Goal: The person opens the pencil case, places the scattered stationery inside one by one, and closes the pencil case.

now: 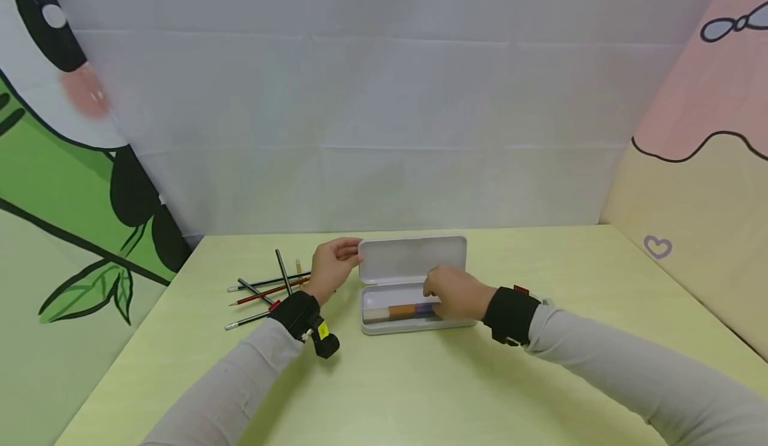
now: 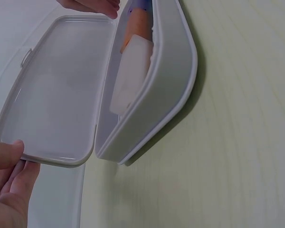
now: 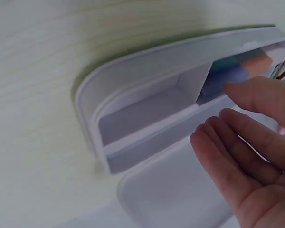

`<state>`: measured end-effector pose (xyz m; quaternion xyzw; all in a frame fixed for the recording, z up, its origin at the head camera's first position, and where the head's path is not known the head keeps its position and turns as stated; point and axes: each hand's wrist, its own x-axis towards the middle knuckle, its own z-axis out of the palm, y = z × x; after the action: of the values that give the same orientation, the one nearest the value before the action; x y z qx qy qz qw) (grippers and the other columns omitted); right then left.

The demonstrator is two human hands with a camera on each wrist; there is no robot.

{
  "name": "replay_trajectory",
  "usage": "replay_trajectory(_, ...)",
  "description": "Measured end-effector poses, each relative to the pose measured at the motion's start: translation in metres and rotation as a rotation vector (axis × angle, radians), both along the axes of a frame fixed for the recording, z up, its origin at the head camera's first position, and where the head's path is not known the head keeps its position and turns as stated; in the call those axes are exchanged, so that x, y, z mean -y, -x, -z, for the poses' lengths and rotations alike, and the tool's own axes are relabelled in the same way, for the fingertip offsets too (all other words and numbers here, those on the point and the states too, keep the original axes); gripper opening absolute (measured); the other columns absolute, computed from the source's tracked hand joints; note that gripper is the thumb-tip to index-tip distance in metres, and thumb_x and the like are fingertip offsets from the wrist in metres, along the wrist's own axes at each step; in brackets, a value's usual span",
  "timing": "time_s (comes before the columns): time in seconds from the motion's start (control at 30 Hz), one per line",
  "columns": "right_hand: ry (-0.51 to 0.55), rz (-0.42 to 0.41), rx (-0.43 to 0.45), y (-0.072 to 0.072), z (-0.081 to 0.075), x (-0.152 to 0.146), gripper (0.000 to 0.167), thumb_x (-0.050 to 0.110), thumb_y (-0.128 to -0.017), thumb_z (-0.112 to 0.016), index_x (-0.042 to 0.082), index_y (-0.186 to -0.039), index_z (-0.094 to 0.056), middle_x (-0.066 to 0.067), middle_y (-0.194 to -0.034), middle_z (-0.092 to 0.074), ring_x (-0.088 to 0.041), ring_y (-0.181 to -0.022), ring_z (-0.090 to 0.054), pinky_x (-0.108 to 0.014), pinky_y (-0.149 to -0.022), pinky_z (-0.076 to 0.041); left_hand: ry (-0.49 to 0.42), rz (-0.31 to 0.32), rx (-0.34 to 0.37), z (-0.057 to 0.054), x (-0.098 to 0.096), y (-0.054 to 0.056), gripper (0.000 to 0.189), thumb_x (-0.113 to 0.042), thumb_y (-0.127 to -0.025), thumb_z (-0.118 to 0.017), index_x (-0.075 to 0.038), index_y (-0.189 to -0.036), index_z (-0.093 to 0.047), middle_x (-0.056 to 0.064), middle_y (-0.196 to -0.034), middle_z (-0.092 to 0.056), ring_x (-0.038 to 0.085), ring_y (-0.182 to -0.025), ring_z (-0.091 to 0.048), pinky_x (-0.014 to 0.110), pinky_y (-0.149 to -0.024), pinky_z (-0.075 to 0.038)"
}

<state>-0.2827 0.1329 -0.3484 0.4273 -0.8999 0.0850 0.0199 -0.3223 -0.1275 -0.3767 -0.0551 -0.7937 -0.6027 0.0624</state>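
Observation:
A white pencil case (image 1: pixel 384 329) stands on the table with its lid (image 1: pixel 414 259) raised. At the lid's left edge is my left hand (image 1: pixel 333 266); in the left wrist view its thumb and fingers pinch the corner. Over the case's right part hovers my right hand (image 1: pixel 461 293), fingers loosely bent with nothing between them. Its thumb is near a purple block (image 3: pixel 223 83) in the right wrist view. A white block (image 2: pixel 132 73) and an orange block (image 1: pixel 402 311) lie in line with it inside. Beyond a divider, one compartment (image 3: pixel 147 109) shows bare.
Several pencils (image 1: pixel 258 296) lie crossed in a loose pile left of the case, beside my left wrist. A pale wall (image 1: pixel 390 133) closes the table's back, with a painted panel on either side.

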Motion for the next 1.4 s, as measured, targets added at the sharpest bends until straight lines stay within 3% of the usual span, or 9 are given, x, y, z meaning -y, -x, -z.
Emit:
replay_trajectory(0.23, 0.010, 0.062, 0.007, -0.002, -0.011, -0.028, 0.017, -0.010, -0.079, -0.082, -0.005, -0.095, -0.080, -0.013, -0.090, -0.076, -0.021, -0.081, -0.070, -0.034, -0.078, -0.064, 0.007, -0.017, 0.011, 0.003, 0.000, 0.001, 0.029, 0.010, -0.097, -0.069, 0.011, -0.126, -0.070, 0.029, -0.120, -0.073, 0.041, -0.115, -0.071, 0.032, -0.093, -0.064)
replay_trajectory(0.43, 0.037, 0.084, -0.013, -0.002, -0.014, -0.061, 0.013, -0.012, -0.077, -0.082, -0.001, -0.082, -0.076, -0.006, -0.076, -0.070, -0.010, -0.068, -0.052, -0.027, -0.065, -0.053, 0.010, -0.020, 0.010, 0.004, 0.000, 0.003, 0.030, 0.011, -0.096, -0.069, 0.010, -0.126, -0.070, 0.029, -0.120, -0.073, 0.040, -0.116, -0.071, 0.034, -0.094, -0.063)
replay_trajectory(0.63, 0.054, 0.120, -0.017, -0.005, -0.015, -0.096, 0.015, -0.010, -0.078, -0.085, 0.000, -0.087, -0.078, -0.007, -0.082, -0.074, -0.012, -0.071, -0.059, -0.031, -0.067, -0.056, 0.011, -0.017, 0.016, 0.005, 0.000, 0.003, 0.030, 0.011, -0.097, -0.069, 0.010, -0.127, -0.070, 0.029, -0.121, -0.073, 0.040, -0.116, -0.071, 0.032, -0.094, -0.063)
replay_trajectory(0.83, 0.065, 0.200, 0.020, -0.009, -0.016, -0.121, 0.021, -0.009, -0.079, -0.085, 0.006, -0.076, -0.071, -0.001, -0.075, -0.066, -0.010, -0.070, -0.052, -0.029, -0.064, -0.049, 0.007, -0.013, -0.001, 0.004, 0.000, 0.004, 0.029, 0.012, -0.096, -0.069, 0.012, -0.125, -0.070, 0.029, -0.119, -0.073, 0.040, -0.114, -0.072, 0.030, -0.091, -0.064)
replay_trajectory(0.9, 0.065, 0.215, 0.027, -0.010, -0.015, -0.128, 0.017, -0.009, -0.079, -0.085, 0.004, -0.081, -0.075, -0.003, -0.079, -0.070, -0.010, -0.071, -0.053, -0.029, -0.065, -0.051, 0.010, -0.017, -0.002, 0.004, 0.000, 0.003, 0.028, 0.012, -0.096, -0.069, 0.012, -0.125, -0.070, 0.029, -0.119, -0.073, 0.040, -0.114, -0.072, 0.030, -0.092, -0.064)
replay_trajectory(1.13, 0.088, 0.240, 0.016, -0.016, -0.009, -0.150, 0.036, -0.011, -0.079, -0.082, 0.012, -0.069, -0.057, 0.010, -0.069, -0.044, -0.007, -0.068, -0.034, -0.027, -0.063, -0.033, 0.028, -0.029, 0.003, 0.002, 0.000, 0.001, 0.028, 0.011, -0.097, -0.069, 0.011, -0.125, -0.070, 0.028, -0.119, -0.074, 0.040, -0.114, -0.071, 0.032, -0.093, -0.063)
replay_trajectory(1.2, 0.084, 0.256, 0.003, -0.017, -0.007, -0.156, 0.032, -0.010, -0.079, -0.083, 0.010, -0.070, -0.059, 0.008, -0.069, -0.048, -0.008, -0.066, -0.040, -0.027, -0.061, -0.037, 0.033, -0.029, 0.000, 0.001, 0.000, 0.000, 0.028, 0.011, -0.097, -0.069, 0.011, -0.125, -0.070, 0.029, -0.119, -0.074, 0.041, -0.114, -0.071, 0.032, -0.093, -0.063)
replay_trajectory(1.27, 0.082, 0.279, -0.008, -0.018, -0.004, -0.162, 0.016, -0.008, -0.078, -0.085, 0.002, -0.081, -0.074, 0.000, -0.076, -0.065, -0.012, -0.068, -0.053, -0.030, -0.063, -0.050, 0.032, -0.028, 0.004, 0.001, 0.000, -0.001, 0.028, 0.011, -0.097, -0.068, 0.011, -0.125, -0.070, 0.029, -0.119, -0.073, 0.042, -0.115, -0.070, 0.033, -0.094, -0.063)
replay_trajectory(1.4, 0.090, 0.329, 0.001, -0.020, 0.000, -0.172, 0.016, -0.007, -0.076, -0.087, -0.006, -0.089, -0.076, -0.010, -0.081, -0.072, -0.018, -0.071, -0.060, -0.034, -0.065, -0.056, 0.028, -0.026, 0.017, 0.001, 0.000, 0.001, 0.029, 0.010, -0.097, -0.069, 0.010, -0.126, -0.070, 0.028, -0.121, -0.073, 0.041, -0.116, -0.070, 0.033, -0.095, -0.063)
